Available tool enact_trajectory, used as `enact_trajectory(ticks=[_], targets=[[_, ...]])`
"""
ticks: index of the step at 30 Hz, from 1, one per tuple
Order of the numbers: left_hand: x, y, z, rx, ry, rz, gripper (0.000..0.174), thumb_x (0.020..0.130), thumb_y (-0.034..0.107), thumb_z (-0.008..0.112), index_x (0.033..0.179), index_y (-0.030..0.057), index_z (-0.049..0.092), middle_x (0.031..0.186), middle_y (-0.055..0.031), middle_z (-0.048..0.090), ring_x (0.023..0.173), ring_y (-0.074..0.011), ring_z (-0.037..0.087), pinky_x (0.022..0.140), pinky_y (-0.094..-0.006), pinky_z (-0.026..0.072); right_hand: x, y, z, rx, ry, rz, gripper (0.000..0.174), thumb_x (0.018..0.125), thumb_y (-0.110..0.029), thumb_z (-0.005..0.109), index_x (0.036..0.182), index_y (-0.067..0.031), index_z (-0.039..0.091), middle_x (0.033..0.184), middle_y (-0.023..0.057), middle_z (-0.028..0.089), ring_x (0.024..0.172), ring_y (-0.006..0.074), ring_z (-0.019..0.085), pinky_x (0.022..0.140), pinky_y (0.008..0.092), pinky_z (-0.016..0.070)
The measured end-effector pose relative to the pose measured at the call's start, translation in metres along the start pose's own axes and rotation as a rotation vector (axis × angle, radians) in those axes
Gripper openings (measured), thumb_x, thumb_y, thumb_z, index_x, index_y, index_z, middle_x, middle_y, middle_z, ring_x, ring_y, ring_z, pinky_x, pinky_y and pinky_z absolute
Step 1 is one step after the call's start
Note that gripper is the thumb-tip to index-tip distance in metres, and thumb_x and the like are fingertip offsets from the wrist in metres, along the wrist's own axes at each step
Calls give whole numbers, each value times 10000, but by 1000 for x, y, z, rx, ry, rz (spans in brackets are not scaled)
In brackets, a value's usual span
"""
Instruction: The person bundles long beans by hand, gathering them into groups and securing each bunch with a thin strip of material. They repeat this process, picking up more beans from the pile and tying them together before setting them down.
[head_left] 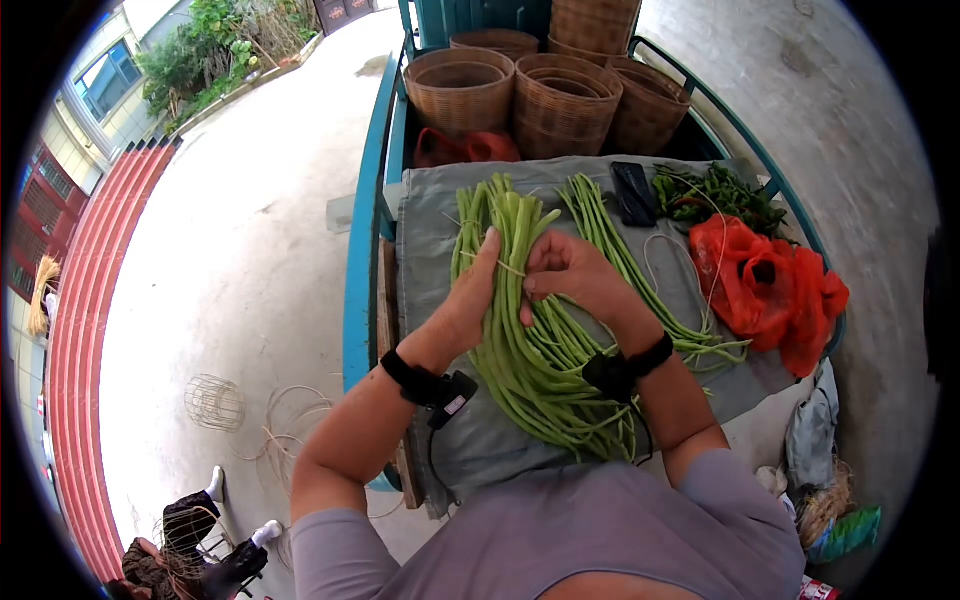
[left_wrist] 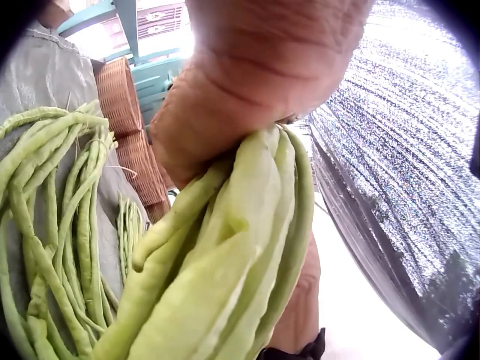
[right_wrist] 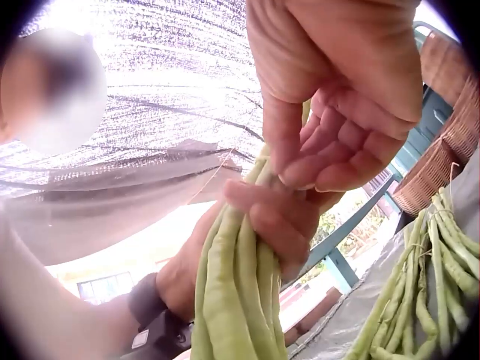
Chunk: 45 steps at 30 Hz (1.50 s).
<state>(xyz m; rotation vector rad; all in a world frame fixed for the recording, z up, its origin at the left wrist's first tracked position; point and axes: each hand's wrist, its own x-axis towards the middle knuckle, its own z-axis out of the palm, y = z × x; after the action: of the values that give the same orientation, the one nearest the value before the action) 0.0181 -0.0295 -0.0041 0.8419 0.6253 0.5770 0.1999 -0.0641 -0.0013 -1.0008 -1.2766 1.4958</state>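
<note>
A bundle of long green beans (head_left: 505,335) is held over the grey cloth (head_left: 430,240). My left hand (head_left: 465,305) grips the bundle near its upper end, thumb along the front. A thin pale tie strand (head_left: 510,268) crosses the beans there. Beside it, my right hand (head_left: 580,275) has its fingers curled, thumb and fingertip pinching the strand against the bundle in the right wrist view. Another tied bean bundle (left_wrist: 82,195) lies on the cloth beneath, and a thinner bunch of beans (head_left: 625,260) lies to the right.
Woven baskets (head_left: 565,100) stand at the back of the blue cart (head_left: 365,280). A black phone (head_left: 633,194), green peppers (head_left: 725,195) and a red plastic bag (head_left: 770,280) sit on the right. Another person (head_left: 190,545) is at the lower left, near a wire basket (head_left: 215,402).
</note>
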Motion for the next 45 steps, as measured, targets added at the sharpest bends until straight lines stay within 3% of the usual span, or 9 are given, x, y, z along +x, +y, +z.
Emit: enact_trajectory(ticks=[9,13,19,28,34,37,40,43,45], targets=[[-1,1,-1,0,29,36,664,964,610,266,1217,63,543,790,-48,602,553,-153,584,513,-269,515,-7,16,24,311,222,-112,150,874,-43,646,1001,-26,567,908,36,630,799,110,607,743,250,519],[1,-2,-1,11,46,46,643,951,629,291,1124,72,563,735,-49,597,527,-156,587,498,-284,527,-14,4,33,268,268,-83,158,888,-49,633,1025,-1,569,919,50,632,796,116,611,710,246,524],[7,-8,-5,73,61,51,609,964,604,289,1052,72,572,722,-57,608,511,-155,584,471,-271,511,-15,-3,37,207,236,-74,122,888,-44,626,970,12,555,889,61,619,745,130,613,585,269,521],[5,-8,-3,176,60,129,613,969,598,278,1041,65,572,723,-69,617,515,-150,581,465,-263,497,-11,-5,30,187,126,-39,88,881,-10,611,944,4,552,855,56,603,735,155,617,621,285,531],[1,-3,0,67,88,99,619,963,608,290,1027,58,567,719,-61,600,511,-166,573,481,-283,503,-9,5,28,63,99,-227,96,881,21,586,973,13,559,878,59,611,749,139,625,641,282,531],[3,-4,-2,42,85,80,613,964,604,296,1014,57,566,718,-62,596,518,-178,579,491,-301,511,-11,5,30,20,128,-208,121,872,13,596,990,11,566,892,61,609,748,127,627,638,269,521],[4,-5,-2,21,82,63,611,963,604,301,994,58,572,724,-63,602,525,-181,586,495,-305,513,-9,8,29,-391,266,-350,140,859,4,604,994,2,568,888,65,594,743,127,631,630,261,510],[4,-7,-4,16,71,44,606,962,603,307,978,61,580,734,-61,609,529,-176,589,493,-295,511,-6,18,30,-256,300,-347,146,843,-5,608,983,-5,565,860,65,568,728,123,627,633,256,502],[3,-6,-3,18,68,40,600,963,599,312,970,65,584,739,-60,613,528,-173,589,490,-288,509,-6,19,37,-415,423,-441,129,845,1,590,967,-4,548,842,58,558,694,118,613,597,254,498]])
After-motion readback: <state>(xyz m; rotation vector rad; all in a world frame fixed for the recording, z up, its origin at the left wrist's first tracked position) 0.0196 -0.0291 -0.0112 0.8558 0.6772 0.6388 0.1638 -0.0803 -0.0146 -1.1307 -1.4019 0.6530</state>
